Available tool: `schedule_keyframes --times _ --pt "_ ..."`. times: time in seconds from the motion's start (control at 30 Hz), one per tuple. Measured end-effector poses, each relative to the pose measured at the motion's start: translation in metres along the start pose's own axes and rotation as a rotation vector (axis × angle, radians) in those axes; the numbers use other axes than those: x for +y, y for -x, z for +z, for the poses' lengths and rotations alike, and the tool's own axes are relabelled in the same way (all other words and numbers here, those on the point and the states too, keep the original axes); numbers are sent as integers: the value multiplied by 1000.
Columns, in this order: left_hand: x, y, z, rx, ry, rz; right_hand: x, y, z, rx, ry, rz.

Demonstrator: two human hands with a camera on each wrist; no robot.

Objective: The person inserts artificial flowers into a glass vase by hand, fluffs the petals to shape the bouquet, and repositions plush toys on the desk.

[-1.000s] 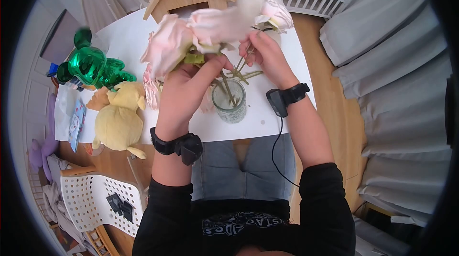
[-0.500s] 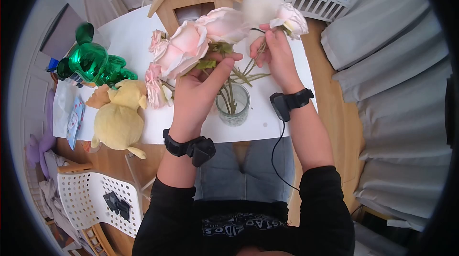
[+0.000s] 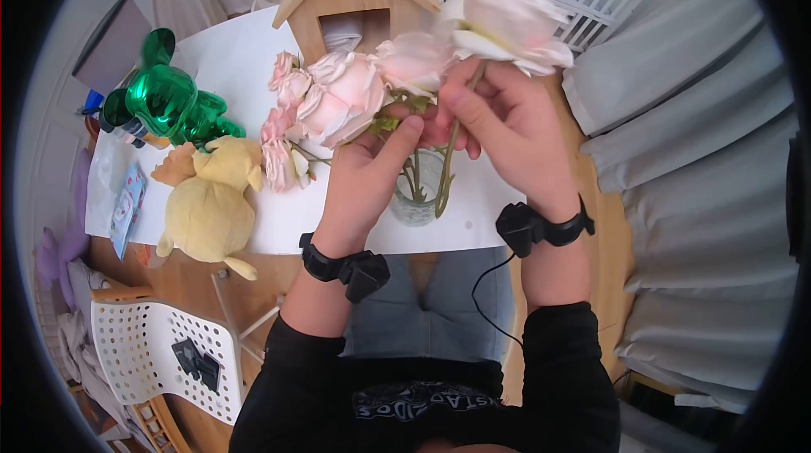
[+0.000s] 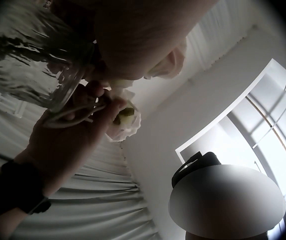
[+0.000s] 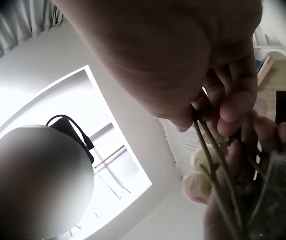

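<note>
My right hand [image 3: 519,128] pinches the green stem [image 3: 448,178] of a large pale pink rose [image 3: 511,18], thumb against fingers just below the bloom. The stem's lower end hangs in front of the right rim of a clear textured glass vase [image 3: 414,214]. In the right wrist view, two thin stems [image 5: 213,165] run down from those fingers. Close on the left, my left hand [image 3: 363,178] holds a cluster of pink roses [image 3: 342,98] under their blooms, fingers around the stems. Those stems go down into the vase. Smaller pink blooms [image 3: 283,157] lean out to the left.
A wooden toy house [image 3: 359,1] stands at the table's back. On the left are a shiny green bear figure [image 3: 169,102] and a yellow plush toy [image 3: 211,208]. A white chair [image 3: 169,352] stands front left; grey curtains [image 3: 693,199] hang on the right.
My right hand has lifted the rose up towards the head camera and swung its stem from right of the vase to its rim. My left hand has shifted slightly right with the cluster.
</note>
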State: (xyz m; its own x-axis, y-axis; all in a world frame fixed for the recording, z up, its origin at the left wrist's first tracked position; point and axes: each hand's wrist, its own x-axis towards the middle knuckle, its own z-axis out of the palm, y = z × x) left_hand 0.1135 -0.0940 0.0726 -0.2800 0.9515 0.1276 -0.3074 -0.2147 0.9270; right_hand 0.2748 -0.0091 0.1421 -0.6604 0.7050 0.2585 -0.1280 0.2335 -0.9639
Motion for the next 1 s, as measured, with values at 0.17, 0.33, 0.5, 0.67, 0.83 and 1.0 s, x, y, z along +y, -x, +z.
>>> schedule_keyframes --times 0.17,0.33,0.5,0.67,0.83,1.0 --pt "-2 4 -1 -39 -18 2 10 -3 9 211 82 -74" --pt "0 0 2 -84 59 2 4 -11 12 316 134 -216" --pt "0 1 -1 -34 58 -20 34 3 8 204 317 -220" --pt "2 5 -1 -110 50 22 28 15 6 233 418 -228" --pt "-6 8 -5 -161 -24 111 33 17 6 276 471 -318" --pt "-10 15 -6 -242 -85 169 41 14 11 351 218 -464"
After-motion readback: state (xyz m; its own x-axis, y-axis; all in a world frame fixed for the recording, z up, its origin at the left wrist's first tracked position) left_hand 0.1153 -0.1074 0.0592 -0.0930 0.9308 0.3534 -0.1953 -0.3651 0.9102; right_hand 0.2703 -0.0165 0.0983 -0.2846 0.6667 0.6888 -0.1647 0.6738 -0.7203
